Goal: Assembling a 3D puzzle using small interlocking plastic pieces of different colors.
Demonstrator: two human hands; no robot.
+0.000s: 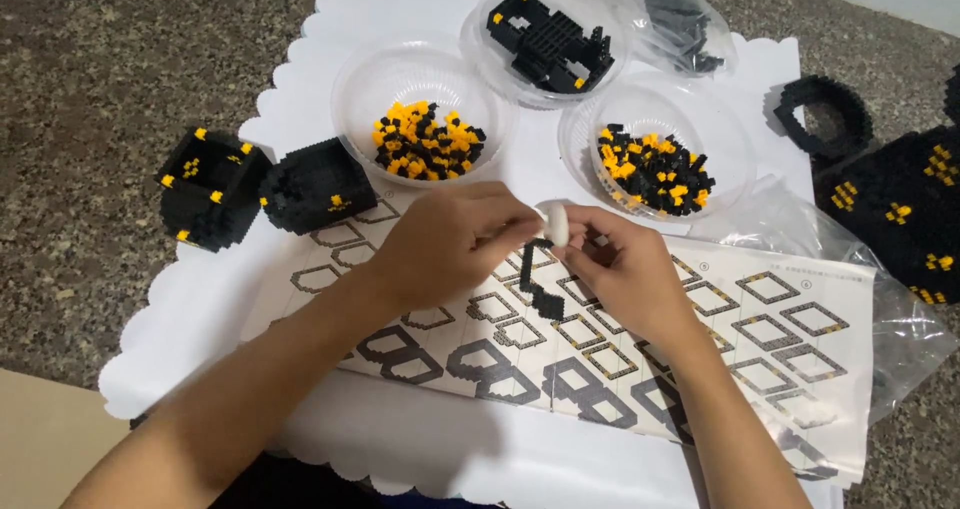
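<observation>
My left hand (450,241) and my right hand (622,269) meet above a printed instruction sheet (760,339). Between their fingertips hangs a small black strip of tiny building bricks (540,279). A small white rounded tool (555,221) sits at the top of the strip, pinched by my left fingers. My right fingers touch the strip from the right side. Two clear bowls of loose black and yellow bricks (428,141) (655,171) stand just beyond the hands.
A third clear bowl (548,39) holds a black built piece. Two black cube-like builds (210,187) (318,185) sit at the left, larger black builds (905,209) at the right. A plastic bag (675,14) lies at the back. A white scalloped mat (200,319) covers the stone floor.
</observation>
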